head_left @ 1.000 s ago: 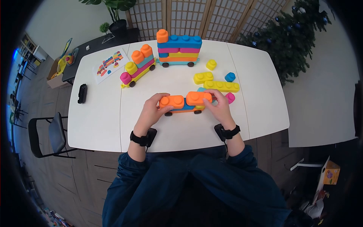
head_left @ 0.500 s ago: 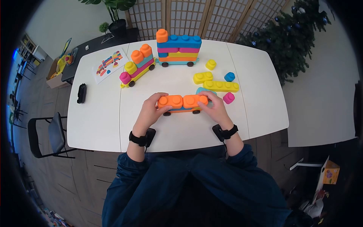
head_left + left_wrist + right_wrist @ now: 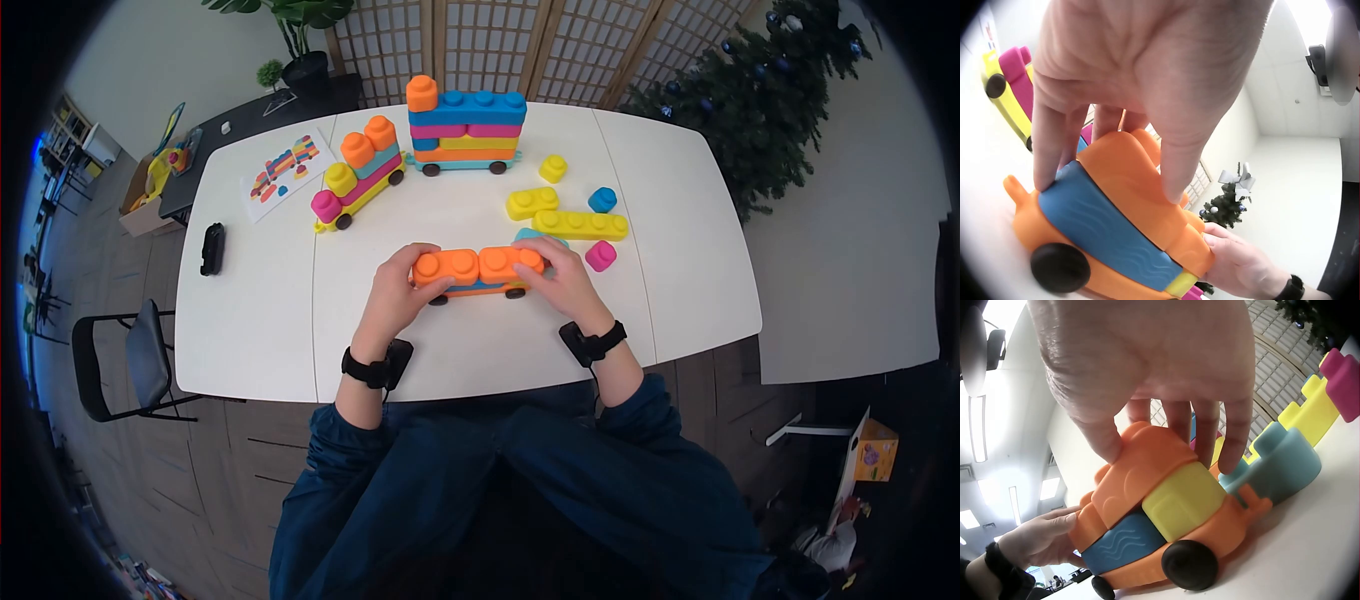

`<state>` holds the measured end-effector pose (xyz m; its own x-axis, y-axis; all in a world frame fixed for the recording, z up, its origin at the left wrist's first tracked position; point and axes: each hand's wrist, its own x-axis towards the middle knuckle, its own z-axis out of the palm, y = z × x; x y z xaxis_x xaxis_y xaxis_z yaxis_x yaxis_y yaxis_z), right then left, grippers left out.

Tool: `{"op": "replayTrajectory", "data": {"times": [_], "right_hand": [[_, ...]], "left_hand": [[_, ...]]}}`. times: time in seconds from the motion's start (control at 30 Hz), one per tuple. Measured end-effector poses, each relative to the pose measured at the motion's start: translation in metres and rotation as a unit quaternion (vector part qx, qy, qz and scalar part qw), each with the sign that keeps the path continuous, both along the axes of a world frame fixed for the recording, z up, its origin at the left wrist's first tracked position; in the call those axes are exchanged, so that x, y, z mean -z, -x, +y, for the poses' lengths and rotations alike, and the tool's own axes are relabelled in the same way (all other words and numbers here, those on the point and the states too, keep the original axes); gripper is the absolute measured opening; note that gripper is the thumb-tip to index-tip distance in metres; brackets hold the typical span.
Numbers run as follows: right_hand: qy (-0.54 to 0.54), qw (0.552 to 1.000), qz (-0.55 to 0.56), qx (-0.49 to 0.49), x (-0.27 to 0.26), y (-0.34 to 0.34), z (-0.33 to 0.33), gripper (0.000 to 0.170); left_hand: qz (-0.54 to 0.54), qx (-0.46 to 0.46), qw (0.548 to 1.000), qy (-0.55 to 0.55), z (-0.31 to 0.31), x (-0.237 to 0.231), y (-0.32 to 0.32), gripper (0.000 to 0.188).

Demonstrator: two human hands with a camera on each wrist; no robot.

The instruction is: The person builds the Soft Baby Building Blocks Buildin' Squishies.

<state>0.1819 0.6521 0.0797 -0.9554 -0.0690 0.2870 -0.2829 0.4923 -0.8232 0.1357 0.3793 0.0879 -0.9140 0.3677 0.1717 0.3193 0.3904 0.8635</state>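
Two orange bricks lie end to end on a wheeled block car near the table's front. My left hand (image 3: 398, 287) grips the left orange brick (image 3: 445, 265), thumb on the near side and fingers behind. With my right hand (image 3: 567, 278) I hold the right orange brick (image 3: 1147, 459) the same way. Beneath them are a blue brick (image 3: 1104, 219) and, at the right end, a yellow brick (image 3: 1185, 500). Both sit on an orange base (image 3: 1230, 515) with black wheels. A teal brick (image 3: 1282, 465) stands just behind my right fingers.
Yellow bricks (image 3: 580, 224), a blue brick (image 3: 602, 200) and a pink brick (image 3: 600, 256) lie to the right. Behind stand a tall block car (image 3: 467, 140) and a yellow-based car (image 3: 365, 190). A picture sheet (image 3: 288, 175) and a black case (image 3: 212, 249) are at left.
My right hand has moved left and down with its orange brick, which now sits level with the left one, the gap between them closed. The left hand stays on its brick.
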Motion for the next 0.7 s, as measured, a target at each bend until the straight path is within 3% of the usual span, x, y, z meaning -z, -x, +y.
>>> {"op": "replayTrajectory", "data": {"times": [0.7], "right_hand": [[0.015,1.0,0.003,0.002,0.0014,-0.0029,-0.0023,0.031]], "left_hand": [[-0.017,-0.046,0.999,-0.002,0.0059,0.0023,-0.0056,0.043]]}}
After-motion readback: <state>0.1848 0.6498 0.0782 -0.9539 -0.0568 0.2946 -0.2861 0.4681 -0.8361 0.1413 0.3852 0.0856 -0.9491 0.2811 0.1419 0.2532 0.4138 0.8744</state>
